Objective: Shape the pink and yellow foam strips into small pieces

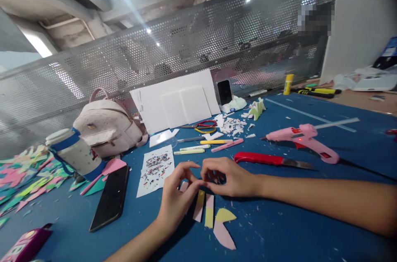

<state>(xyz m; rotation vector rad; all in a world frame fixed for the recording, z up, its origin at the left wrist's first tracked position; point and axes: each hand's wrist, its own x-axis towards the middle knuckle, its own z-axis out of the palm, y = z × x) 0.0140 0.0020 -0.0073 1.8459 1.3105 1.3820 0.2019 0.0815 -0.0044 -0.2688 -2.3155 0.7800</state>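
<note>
My left hand [178, 191] and my right hand [231, 177] meet over the blue table, fingers curled and thumb tips almost touching. Both are closed in a pinch; anything between the fingertips is too small or hidden to make out. Just below them lie pink and yellow strips [209, 211], one partly behind my left hand. A curved pink and yellow cutout [223, 233] rests nearer to me. White paper with small colourful specks [155, 167] lies left of my hands. Beyond my right hand is a red-handled knife [260, 158], its blade pointing right.
A pink glue gun [305, 140] with a cord lies at right. Several pens and markers [218, 142], scissors [206, 125] and white scraps [234, 125] are farther back. At left are a black phone [111, 198], a tumbler [76, 152], a backpack [107, 125] and foam offcuts [27, 175].
</note>
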